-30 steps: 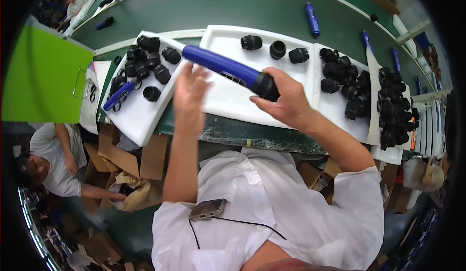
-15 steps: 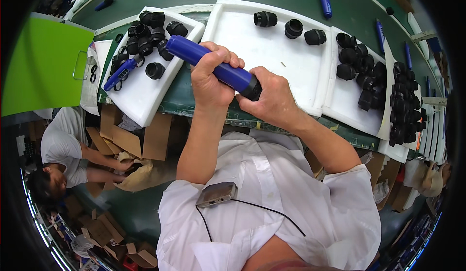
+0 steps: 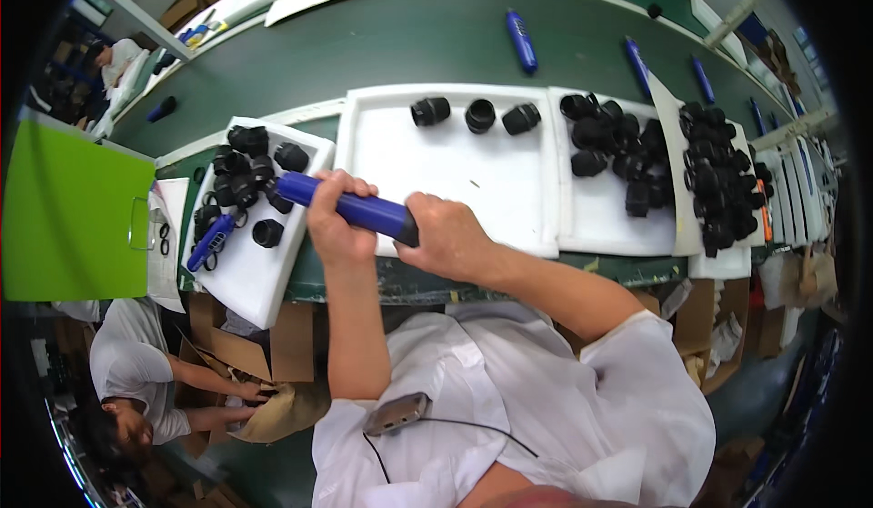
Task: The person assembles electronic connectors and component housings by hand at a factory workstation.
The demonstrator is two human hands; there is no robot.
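Here, a long dark-blue cylinder with a black end [image 3: 386, 219] lies in a double grip

It slants just left of the frame's centre, above a dark-green worktop [image 3: 414, 282]. The left hand [image 3: 340, 223] is clenched around its blue body and the right hand [image 3: 447, 237] grasps the black end. In the upper middle of the frame, a shallow white rectangular tray [image 3: 455, 181] bears three short black ribbed cylinders [image 3: 480, 116]. At the left of the frame, a second white tray [image 3: 241, 281] carries a heap of black ribbed pieces [image 3: 244, 190] and a slim blue tube [image 3: 212, 242]
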